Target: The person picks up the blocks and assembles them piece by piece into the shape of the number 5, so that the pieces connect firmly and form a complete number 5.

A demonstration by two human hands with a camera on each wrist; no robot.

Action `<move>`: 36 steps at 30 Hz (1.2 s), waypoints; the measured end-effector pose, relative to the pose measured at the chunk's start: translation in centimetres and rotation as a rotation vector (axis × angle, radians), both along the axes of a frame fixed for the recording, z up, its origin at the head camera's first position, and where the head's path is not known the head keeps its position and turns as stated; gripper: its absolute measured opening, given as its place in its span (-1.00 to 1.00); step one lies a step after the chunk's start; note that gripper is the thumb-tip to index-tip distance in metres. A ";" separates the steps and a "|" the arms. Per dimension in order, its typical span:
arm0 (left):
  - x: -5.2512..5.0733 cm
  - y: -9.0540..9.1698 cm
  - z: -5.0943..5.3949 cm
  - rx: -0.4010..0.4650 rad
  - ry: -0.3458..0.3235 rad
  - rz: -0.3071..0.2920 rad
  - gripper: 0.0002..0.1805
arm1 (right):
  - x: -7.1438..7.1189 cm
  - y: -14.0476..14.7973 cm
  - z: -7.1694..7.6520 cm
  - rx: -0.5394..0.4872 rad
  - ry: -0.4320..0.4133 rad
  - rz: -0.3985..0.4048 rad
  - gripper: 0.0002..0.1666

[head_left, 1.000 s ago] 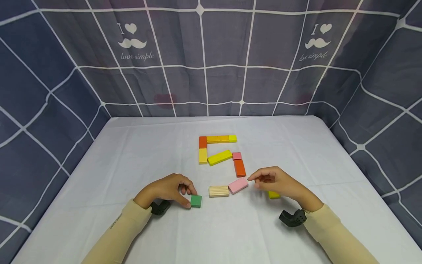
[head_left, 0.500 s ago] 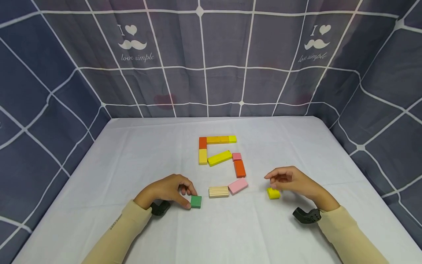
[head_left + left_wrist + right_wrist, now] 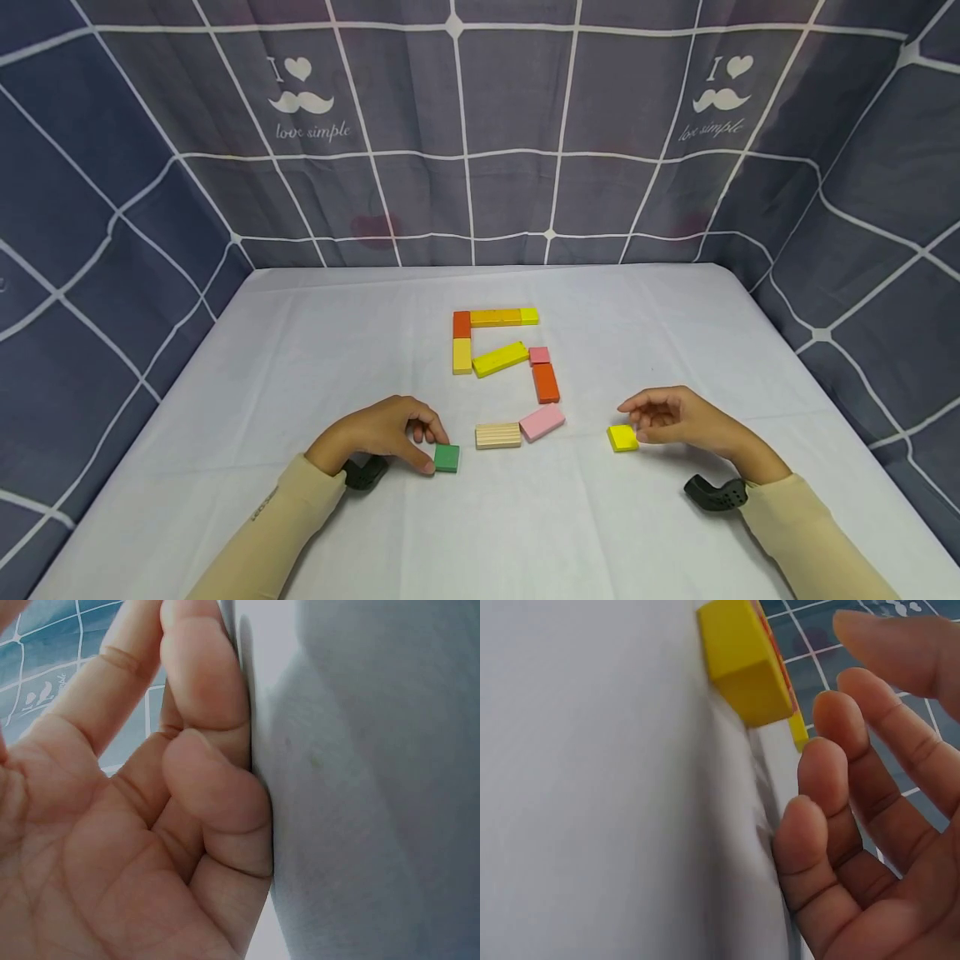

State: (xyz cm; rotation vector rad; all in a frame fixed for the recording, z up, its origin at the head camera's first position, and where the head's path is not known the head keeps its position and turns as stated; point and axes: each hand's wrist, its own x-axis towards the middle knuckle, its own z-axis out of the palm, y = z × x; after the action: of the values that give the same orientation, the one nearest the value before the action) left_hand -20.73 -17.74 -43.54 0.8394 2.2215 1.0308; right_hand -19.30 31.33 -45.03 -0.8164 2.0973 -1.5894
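In the head view, a small green block [image 3: 447, 458] lies on the table at the front left. My left hand [image 3: 386, 429] pinches its left end between thumb and forefinger. The left wrist view shows the curled fingers [image 3: 214, 780] resting against the cloth, with the green block out of sight. On the right, my right hand [image 3: 671, 417] hovers just beside a short yellow block [image 3: 622, 438], fingers loosely bent and holding nothing. From the right wrist, that yellow block [image 3: 746, 660] stands apart from the fingertips [image 3: 802, 829].
Between the hands lie a ridged natural-wood block [image 3: 497, 436] and a tilted pink block [image 3: 542, 422]. Beyond them, an orange-red block [image 3: 546, 383], a small pink block [image 3: 539, 356], a slanted yellow block [image 3: 500, 359] and others form a bent line on the white cloth [image 3: 337, 333].
My right hand has moved away from the pink block, rightward past the short yellow block, uncovering it. My left hand has stayed at the green block.
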 end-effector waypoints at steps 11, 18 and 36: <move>0.0 0.0 0.0 -0.013 -0.011 0.018 -0.73 | -0.2 0.2 -0.9 0.121 0.142 -0.002 -0.63; 0.0 -0.2 -0.2 -0.017 0.004 0.035 -0.69 | 0.0 0.1 -0.7 0.207 0.184 -0.023 -0.64; -0.1 -0.3 -0.3 -0.007 0.034 0.033 -0.73 | 0.3 0.1 -0.6 0.193 0.167 -0.039 -0.64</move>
State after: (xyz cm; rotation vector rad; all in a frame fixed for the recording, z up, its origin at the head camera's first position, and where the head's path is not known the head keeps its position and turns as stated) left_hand -20.78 -18.04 -43.80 0.8257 2.2734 1.0308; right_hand -18.95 31.47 -45.65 -0.8717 2.3531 -1.3505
